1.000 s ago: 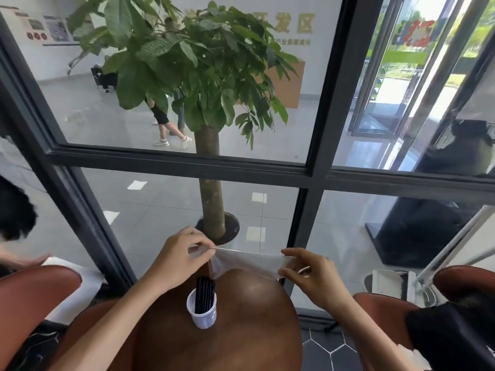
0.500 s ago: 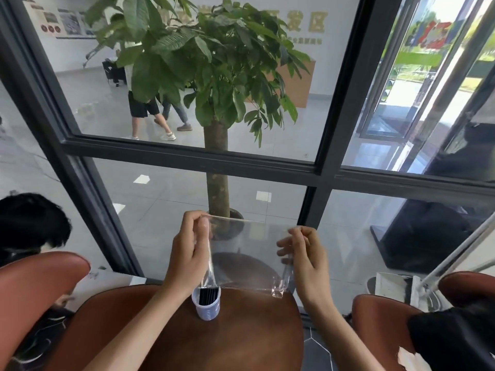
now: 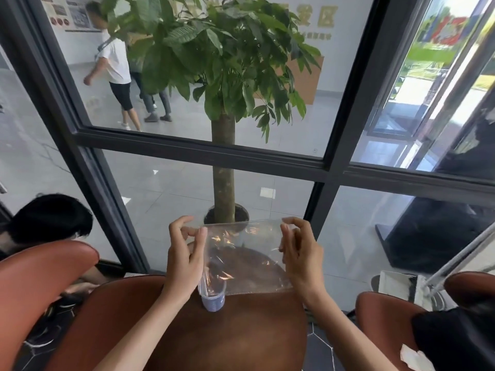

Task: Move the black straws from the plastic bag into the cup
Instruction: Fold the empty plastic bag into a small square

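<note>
Hands up above the cup (image 3: 212,298): left hand (image 3: 184,259) and right hand (image 3: 301,257) each pinch a top corner of the plastic bag (image 3: 246,257), stretched flat. Bag's lower left corner dips into cup on brown table (image 3: 241,333). Straws not discernible.

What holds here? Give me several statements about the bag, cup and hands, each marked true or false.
1. Both hands hold the clear plastic bag up by its top corners, left hand and right hand. True.
2. The bag looks full of black straws. False: it appears see-through and empty.
3. The cup stands on the brown round table. True.
4. The cup lies tipped on its side. False: it stands upright.
5. The bag's lower left corner hangs at the cup's mouth. True.
6. The right hand grips the cup. False: it pinches the bag.
</note>
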